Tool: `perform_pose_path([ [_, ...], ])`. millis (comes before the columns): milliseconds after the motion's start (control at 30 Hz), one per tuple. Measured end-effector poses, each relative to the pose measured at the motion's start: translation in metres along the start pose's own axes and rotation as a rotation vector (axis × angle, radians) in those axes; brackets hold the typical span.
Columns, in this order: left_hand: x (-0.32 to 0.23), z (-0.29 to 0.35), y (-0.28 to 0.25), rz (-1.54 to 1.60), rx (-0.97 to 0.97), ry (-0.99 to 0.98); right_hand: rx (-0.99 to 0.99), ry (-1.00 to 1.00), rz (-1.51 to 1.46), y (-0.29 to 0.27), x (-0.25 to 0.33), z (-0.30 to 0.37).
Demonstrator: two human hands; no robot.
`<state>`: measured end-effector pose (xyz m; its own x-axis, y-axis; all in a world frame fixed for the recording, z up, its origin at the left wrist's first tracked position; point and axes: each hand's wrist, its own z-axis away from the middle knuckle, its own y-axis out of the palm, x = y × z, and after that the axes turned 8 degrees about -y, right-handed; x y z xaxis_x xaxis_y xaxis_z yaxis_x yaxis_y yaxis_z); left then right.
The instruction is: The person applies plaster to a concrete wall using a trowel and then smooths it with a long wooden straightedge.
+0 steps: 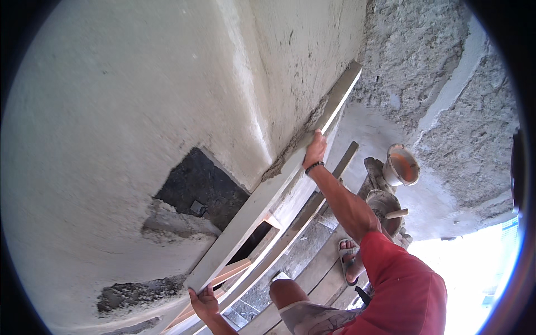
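Long, pale straight board (269,192) lying on a slant vs. a plastered wall (128,100), running from lower L to upper R thru the middle of the view, w/ wet-looking grey mortar (293,148) along part of its upper edge. Person's 2 bare hands hold it, well apart. L hand (205,304) is closed on the board's lower end, fingers & thumb bent at the edge; R hand (315,149), dark bracelet (314,166) at the wrist, is closed on the edge farther up; how far its fingers wrap behind, can't tell. Just beside the board's upper-L edge: a dark, squarish patch (195,181) in the wall; nr the lower end, a rough grey patch (137,296). Under the board, orange-brown timber strips (231,271). Farther R, 1 pale bucket (392,175), orange inside, next to a round mortar-smeared basin (384,192) w/ a tool handle (397,213) across it. Below: planks (312,273), 1 sandalled foot (347,254), red sleeve (399,268). Upper R, a rough grey wall surface (435,50).
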<state>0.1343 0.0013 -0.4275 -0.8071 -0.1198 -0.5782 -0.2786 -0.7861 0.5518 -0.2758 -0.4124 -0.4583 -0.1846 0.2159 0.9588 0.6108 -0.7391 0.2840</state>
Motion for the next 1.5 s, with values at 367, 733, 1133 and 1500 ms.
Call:
perform_pose_path([
  [367,-0.127,0.077,0.034,-0.056,-0.013,0.048,0.031,0.102,0.029,0.032,0.119,0.061],
  [733,-0.226,0.151,0.069,-0.116,-0.096,0.078,0.065,0.148,0.101,0.056,0.223,0.116],
  [1133,-0.317,0.205,0.076,-0.134,0.007,0.114,0.121,0.174,0.195,0.074,0.329,0.174],
  [1500,-0.416,0.241,0.050,0.193,-0.005,-0.190,0.423,0.173,0.062,0.086,0.450,0.245],
])
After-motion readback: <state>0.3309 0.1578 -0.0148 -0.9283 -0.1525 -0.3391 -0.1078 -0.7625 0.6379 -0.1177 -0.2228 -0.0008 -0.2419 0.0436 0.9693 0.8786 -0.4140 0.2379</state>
